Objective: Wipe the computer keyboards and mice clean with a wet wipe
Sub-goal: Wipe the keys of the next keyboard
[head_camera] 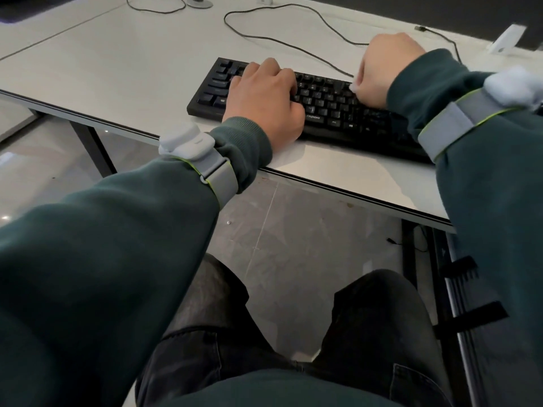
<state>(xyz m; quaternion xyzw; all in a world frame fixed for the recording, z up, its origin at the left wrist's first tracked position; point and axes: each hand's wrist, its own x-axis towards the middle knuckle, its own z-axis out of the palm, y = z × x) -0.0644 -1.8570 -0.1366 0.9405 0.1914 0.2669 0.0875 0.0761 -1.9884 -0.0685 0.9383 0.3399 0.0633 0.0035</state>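
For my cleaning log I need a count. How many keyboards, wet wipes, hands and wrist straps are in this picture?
Keyboards: 1, the black keyboard.
Wet wipes: 1, the wet wipe, held in the right hand.
Hands: 2, right hand and left hand, resting on the keys.
Wrist straps: 2, left strap and right strap.
Total: 6.

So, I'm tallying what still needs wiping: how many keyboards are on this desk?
1. The black keyboard lies near the front edge of the white desk, under the left hand and the right hand, which grips a wet wipe. Others may lie outside the view.
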